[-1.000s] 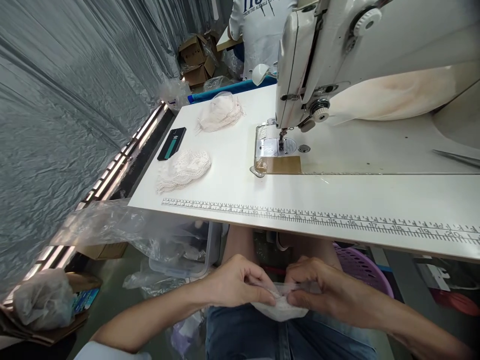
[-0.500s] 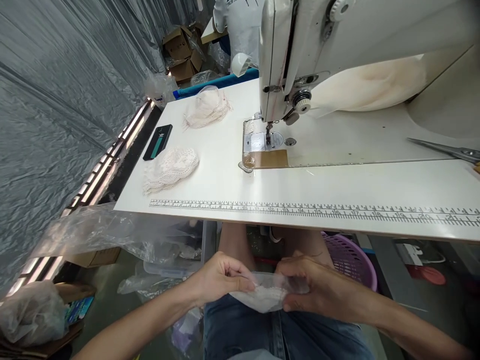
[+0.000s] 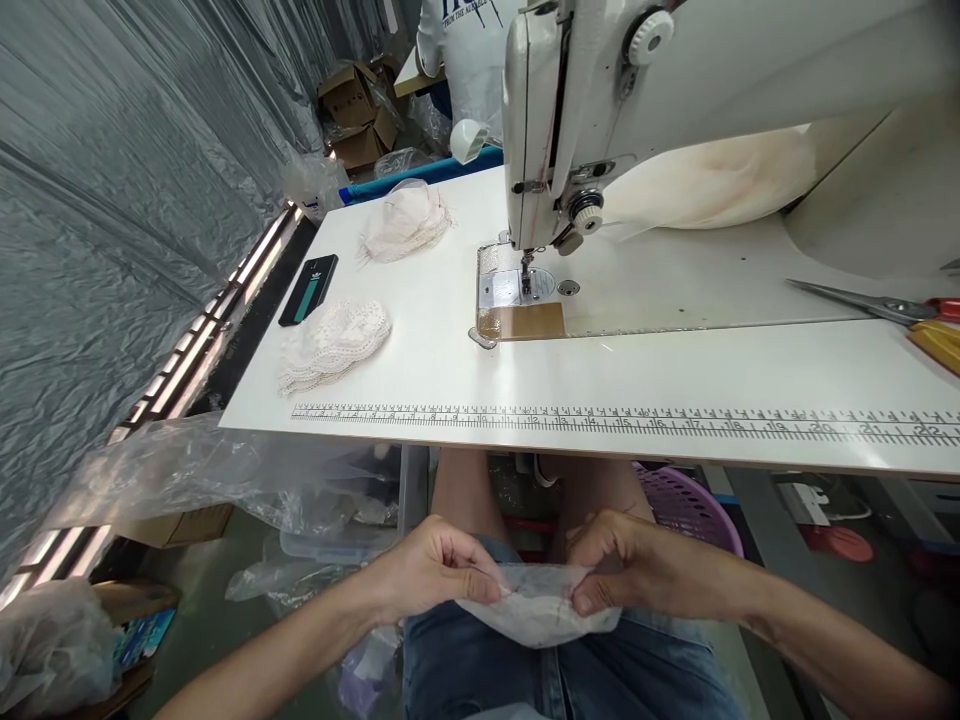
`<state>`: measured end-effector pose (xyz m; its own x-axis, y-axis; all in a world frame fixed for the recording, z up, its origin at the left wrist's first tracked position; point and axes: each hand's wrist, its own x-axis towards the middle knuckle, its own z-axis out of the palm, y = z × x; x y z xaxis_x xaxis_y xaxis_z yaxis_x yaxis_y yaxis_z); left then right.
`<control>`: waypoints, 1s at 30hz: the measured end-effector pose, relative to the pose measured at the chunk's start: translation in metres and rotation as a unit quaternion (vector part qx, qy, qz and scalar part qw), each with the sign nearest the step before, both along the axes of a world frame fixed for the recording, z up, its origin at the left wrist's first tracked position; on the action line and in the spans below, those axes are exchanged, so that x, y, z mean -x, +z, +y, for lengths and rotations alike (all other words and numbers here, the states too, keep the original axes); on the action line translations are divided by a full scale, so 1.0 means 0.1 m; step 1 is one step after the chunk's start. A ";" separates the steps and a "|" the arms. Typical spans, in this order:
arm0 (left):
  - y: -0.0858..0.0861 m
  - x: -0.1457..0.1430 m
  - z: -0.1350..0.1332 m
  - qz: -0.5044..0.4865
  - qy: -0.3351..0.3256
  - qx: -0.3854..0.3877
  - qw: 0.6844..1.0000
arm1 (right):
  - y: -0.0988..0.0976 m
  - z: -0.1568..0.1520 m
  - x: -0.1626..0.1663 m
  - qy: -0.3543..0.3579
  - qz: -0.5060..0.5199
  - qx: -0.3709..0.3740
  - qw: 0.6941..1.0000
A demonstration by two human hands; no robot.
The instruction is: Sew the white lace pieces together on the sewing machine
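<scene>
A sheer white piece of fabric [image 3: 541,610] is stretched between my two hands, low over my lap and below the table's front edge. My left hand [image 3: 442,572] pinches its left end between thumb and fingers. The right end is gripped by my right hand [image 3: 637,565], its thumb pressed on the cloth. On the white table [image 3: 435,365] lie a stack of pale lace pieces [image 3: 337,342] and, farther back, a stack of sheer pale pieces [image 3: 406,222]. The sewing machine [image 3: 544,130] stands beyond my hands, its needle area [image 3: 527,285] holding no cloth.
A dark phone [image 3: 308,290] rests near the table's left edge. Scissors [image 3: 877,305] with red and yellow handles lie at the right. Under the table are a purple basket [image 3: 694,505] and a plastic bin [image 3: 412,490]. A person in a white shirt [image 3: 476,75] is behind the machine.
My right hand has shifted its grip along the fabric, and the cloth hangs slightly lower and more spread out. The whole view has turned a little to the right.
</scene>
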<state>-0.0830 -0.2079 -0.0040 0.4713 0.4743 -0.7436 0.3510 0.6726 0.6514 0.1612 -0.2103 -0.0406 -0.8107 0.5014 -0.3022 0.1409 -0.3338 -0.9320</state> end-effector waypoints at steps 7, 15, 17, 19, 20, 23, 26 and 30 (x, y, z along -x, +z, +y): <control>0.01 -0.01 0.00 -0.005 -0.005 -0.011 1.000 | 0.03 -0.01 0.03 -0.012 0.007 0.006 1.000; 0.04 -0.03 0.02 -0.004 -0.031 -0.014 0.999 | 0.04 -0.01 0.02 -0.009 0.020 0.016 1.000; 0.05 -0.06 0.02 0.000 -0.029 -0.015 0.999 | 0.03 -0.02 0.04 -0.012 0.021 0.024 0.999; 0.05 -0.07 0.03 0.002 -0.030 -0.020 0.999 | 0.01 -0.03 0.06 -0.017 0.019 0.031 0.999; 0.06 -0.07 0.03 0.000 -0.030 -0.024 0.999 | 0.00 -0.03 0.06 -0.020 0.017 0.034 0.999; 0.05 -0.04 0.03 -0.018 -0.028 -0.026 0.999 | -0.03 -0.01 0.07 -0.019 0.012 0.042 0.999; 0.03 -0.01 0.02 -0.046 -0.046 -0.016 0.998 | -0.02 0.00 0.07 -0.017 0.007 0.044 0.999; -0.02 -0.05 0.01 -0.044 -0.072 -0.027 0.996 | 0.01 -0.01 0.07 -0.013 -0.008 0.038 0.999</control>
<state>-0.0779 -0.2070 -0.0061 0.5989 0.4349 -0.6724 0.3814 0.5834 0.7170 0.1540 -0.2112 -0.0391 -0.7918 0.4980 -0.3536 0.1464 -0.4073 -0.9015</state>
